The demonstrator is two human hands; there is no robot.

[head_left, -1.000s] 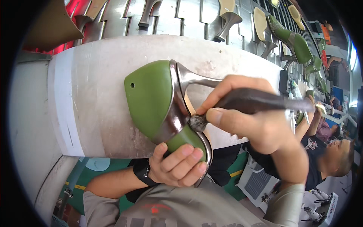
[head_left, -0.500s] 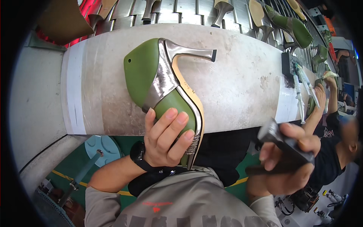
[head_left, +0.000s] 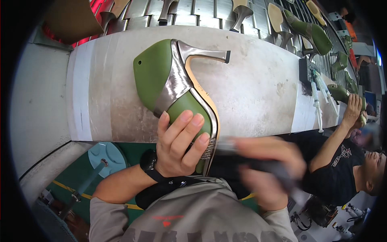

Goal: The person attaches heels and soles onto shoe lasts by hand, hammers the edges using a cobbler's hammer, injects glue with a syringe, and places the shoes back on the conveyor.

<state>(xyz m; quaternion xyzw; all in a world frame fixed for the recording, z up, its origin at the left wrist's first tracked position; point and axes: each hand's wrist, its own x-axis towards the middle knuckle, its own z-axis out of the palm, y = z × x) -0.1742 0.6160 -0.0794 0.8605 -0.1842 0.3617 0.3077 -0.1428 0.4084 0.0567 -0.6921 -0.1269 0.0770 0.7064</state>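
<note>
My left hand (head_left: 177, 147) is closed around the toe end of a high-heeled sandal (head_left: 180, 82) with metallic silver straps, a beige sole edge and a glittery toe band. A green last (head_left: 153, 74) fills the sandal. Its heel end rests over the pale work surface, and the slim silver heel (head_left: 207, 54) points right. My right hand (head_left: 274, 165), smeared by motion, grips a dark hammer (head_left: 226, 147). The hammer's blurred head is right beside the sole edge near the glittery band; whether they touch cannot be made out.
Past the work surface (head_left: 258, 80), a slatted metal conveyor (head_left: 207, 16) carries heels, soles and green lasts. A black box (head_left: 307, 72) and syringes (head_left: 316, 105) are at the surface's right end. A co-worker's hand (head_left: 352, 109) holds another green last at far right.
My right hand has swung the hammer left, up to the sandal's sole edge. The sandal and my left hand have barely shifted. The co-worker's arm has moved.
</note>
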